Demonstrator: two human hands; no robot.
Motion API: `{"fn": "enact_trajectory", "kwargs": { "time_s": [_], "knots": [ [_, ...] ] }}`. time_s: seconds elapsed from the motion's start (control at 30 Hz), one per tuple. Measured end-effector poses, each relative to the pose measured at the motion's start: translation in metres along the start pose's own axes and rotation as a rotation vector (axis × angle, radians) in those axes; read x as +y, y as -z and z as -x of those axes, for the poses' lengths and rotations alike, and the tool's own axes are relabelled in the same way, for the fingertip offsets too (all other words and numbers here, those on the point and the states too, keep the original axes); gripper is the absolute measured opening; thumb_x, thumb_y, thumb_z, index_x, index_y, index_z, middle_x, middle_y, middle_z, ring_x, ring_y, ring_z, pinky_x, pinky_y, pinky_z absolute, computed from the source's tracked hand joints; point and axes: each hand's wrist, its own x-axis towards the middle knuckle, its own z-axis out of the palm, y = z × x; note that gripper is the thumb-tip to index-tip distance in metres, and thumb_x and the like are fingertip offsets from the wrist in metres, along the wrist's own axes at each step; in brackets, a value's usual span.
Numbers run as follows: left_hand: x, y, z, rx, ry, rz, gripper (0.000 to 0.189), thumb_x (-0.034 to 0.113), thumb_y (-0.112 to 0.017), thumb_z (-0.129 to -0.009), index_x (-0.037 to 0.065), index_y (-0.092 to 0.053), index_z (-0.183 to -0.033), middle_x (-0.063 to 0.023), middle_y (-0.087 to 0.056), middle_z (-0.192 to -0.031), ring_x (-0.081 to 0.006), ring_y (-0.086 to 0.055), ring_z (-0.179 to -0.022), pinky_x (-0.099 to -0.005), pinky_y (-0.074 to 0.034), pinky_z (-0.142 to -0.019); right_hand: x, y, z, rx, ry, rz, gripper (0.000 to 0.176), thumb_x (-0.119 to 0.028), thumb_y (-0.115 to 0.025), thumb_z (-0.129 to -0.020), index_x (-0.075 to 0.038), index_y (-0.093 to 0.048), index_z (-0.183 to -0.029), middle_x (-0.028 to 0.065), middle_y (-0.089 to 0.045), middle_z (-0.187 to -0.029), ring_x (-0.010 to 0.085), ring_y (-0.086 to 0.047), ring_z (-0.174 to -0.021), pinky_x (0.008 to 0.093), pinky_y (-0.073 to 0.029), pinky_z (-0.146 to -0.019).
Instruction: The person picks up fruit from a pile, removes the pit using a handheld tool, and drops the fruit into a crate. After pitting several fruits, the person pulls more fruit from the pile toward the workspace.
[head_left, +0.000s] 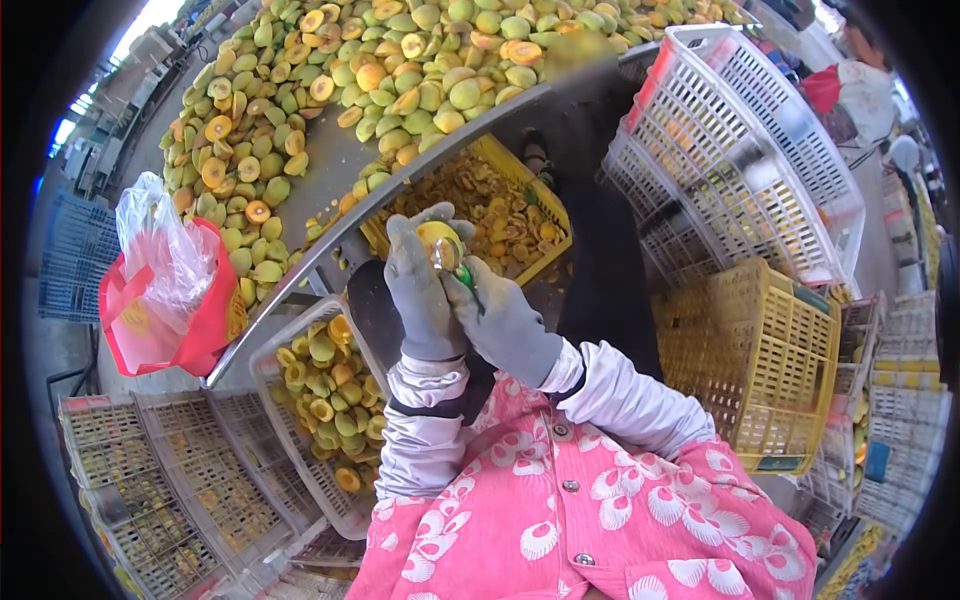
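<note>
My left hand (420, 290), in a grey glove, is closed around a yellow peach half (436, 236). In my gloved right hand (505, 325) is a pitting spoon (447, 258) with a shiny metal end and a green handle, mostly covered by the fingers. The spoon's metal end touches the cut face of the peach half. Just beyond my hands, below the table edge, a yellow crate (548, 262) holds pits and fruit scraps. To the left of my lap stands a pale crate (263, 375) with hollowed peach halves in it.
A metal table (345, 165) carries a large heap of peach halves (465, 92). A red bag (125, 325) with clear plastic sits at its left end. White crates (690, 150) and a yellow crate (790, 375) stand on the right, grey crates (150, 480) at lower left.
</note>
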Motion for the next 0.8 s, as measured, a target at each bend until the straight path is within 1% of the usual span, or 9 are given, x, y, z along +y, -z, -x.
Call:
{"fn": "enact_trajectory", "kwargs": {
  "time_s": [0.13, 0.23, 0.3, 0.33, 0.4, 0.53, 0.6, 0.7, 0.8],
  "knots": [
    [0.013, -0.008, 0.002, -0.087, -0.013, -0.084, 0.054, 0.046, -0.043, -0.104, -0.003, -0.062, -0.110, -0.0106, -0.067, -0.085, -0.0152, -0.061, -0.078, -0.0261, -0.049, -0.071, -0.001, 0.001, -0.001, 0.000, 0.046, -0.068, 0.033, -0.032, -0.052, -0.101, 0.000, -0.054, -0.108, 0.0261, -0.064, -0.080, 0.0449, -0.064, -0.077, 0.0473, -0.049, -0.066],
    [0.022, -0.006, 0.004, -0.184, 0.013, -0.275, 0.050, 0.042, -0.044, -0.105, -0.004, -0.064, -0.107, -0.0107, -0.066, -0.083, -0.0157, -0.062, -0.077, -0.0262, -0.048, -0.071, -0.017, 0.008, 0.005, -0.111, -0.217, -0.287, 0.036, -0.036, -0.051, -0.102, 0.000, -0.054, -0.111, 0.0182, -0.066, -0.079, 0.0335, -0.066, -0.073, 0.0432, -0.050, -0.068],
    [0.019, -0.004, -0.002, -0.219, 0.029, -0.370, 0.049, 0.040, -0.043, -0.105, -0.004, -0.065, -0.105, -0.0106, -0.065, -0.082, -0.0156, -0.061, -0.075, -0.0259, -0.048, -0.070, -0.028, 0.017, 0.003, -0.309, -0.657, -0.457, 0.039, -0.039, -0.050, -0.102, -0.001, -0.056, -0.112, 0.0114, -0.066, -0.083, 0.0244, -0.063, -0.077, 0.0378, -0.050, -0.072],
    [0.019, -0.005, -0.003, -0.203, 0.097, -0.321, 0.046, 0.039, -0.048, -0.104, -0.002, -0.068, -0.100, -0.0079, -0.067, -0.083, -0.0120, -0.062, -0.075, -0.0235, -0.048, -0.069, -0.021, 0.014, 0.006, -0.298, -0.658, -0.462, 0.039, -0.039, -0.050, -0.102, -0.001, -0.056, -0.112, 0.0114, -0.066, -0.083, 0.0244, -0.063, -0.077, 0.0378, -0.050, -0.072],
    [0.024, 0.001, -0.009, -0.283, 0.194, -0.355, 0.045, 0.039, -0.048, -0.104, -0.002, -0.068, -0.099, -0.0077, -0.067, -0.083, -0.0118, -0.062, -0.075, -0.0235, -0.048, -0.069, -0.002, 0.003, 0.011, -0.143, -0.269, -0.367, 0.040, -0.041, -0.050, -0.102, -0.003, -0.057, -0.113, 0.0071, -0.064, -0.079, 0.0201, -0.061, -0.070, 0.0338, -0.050, -0.065],
    [0.010, 0.004, -0.014, -0.338, 0.180, -0.461, 0.049, 0.041, -0.044, -0.104, -0.002, -0.066, -0.101, -0.0084, -0.062, -0.075, -0.0129, -0.060, -0.067, -0.0252, -0.048, -0.061, -0.001, 0.006, 0.009, -0.128, -0.216, -0.365, 0.040, -0.045, -0.052, -0.101, -0.006, -0.058, -0.103, 0.0042, -0.058, -0.068, 0.0148, -0.054, -0.057, 0.0329, -0.048, -0.052],
    [0.007, 0.000, -0.015, -0.313, 0.102, -0.528, 0.050, 0.043, -0.043, -0.103, -0.002, -0.066, -0.102, -0.0082, -0.062, -0.074, -0.0123, -0.059, -0.066, -0.0250, -0.048, -0.060, -0.021, 0.020, 0.006, -0.309, -0.784, -0.688, 0.042, -0.052, -0.051, -0.100, -0.011, -0.055, -0.089, -0.0023, -0.045, -0.060, 0.0084, -0.041, -0.048, 0.0287, -0.038, -0.042],
    [0.009, -0.007, -0.016, -0.366, 0.141, -0.397, 0.050, 0.043, -0.046, -0.103, -0.001, -0.068, -0.098, -0.0065, -0.065, -0.074, -0.0114, -0.058, -0.066, -0.0247, -0.047, -0.064, -0.012, 0.046, 0.001, -0.673, -0.743, -1.149, 0.046, -0.057, -0.047, -0.100, -0.015, -0.049, -0.080, -0.0058, -0.036, -0.059, 0.0064, -0.033, -0.047, 0.0246, -0.030, -0.042],
    [-0.003, -0.003, -0.018, -0.351, 0.350, -0.196, 0.051, 0.043, -0.045, -0.104, -0.002, -0.068, -0.095, -0.0087, -0.065, -0.073, -0.0122, -0.059, -0.066, -0.0253, -0.048, -0.063, -0.003, 0.048, -0.002, -0.685, -0.761, -1.092, 0.046, -0.059, -0.044, -0.100, -0.018, -0.048, -0.080, -0.0085, -0.032, -0.061, 0.0048, -0.029, -0.049, 0.0216, -0.026, -0.043]
  ]
}}
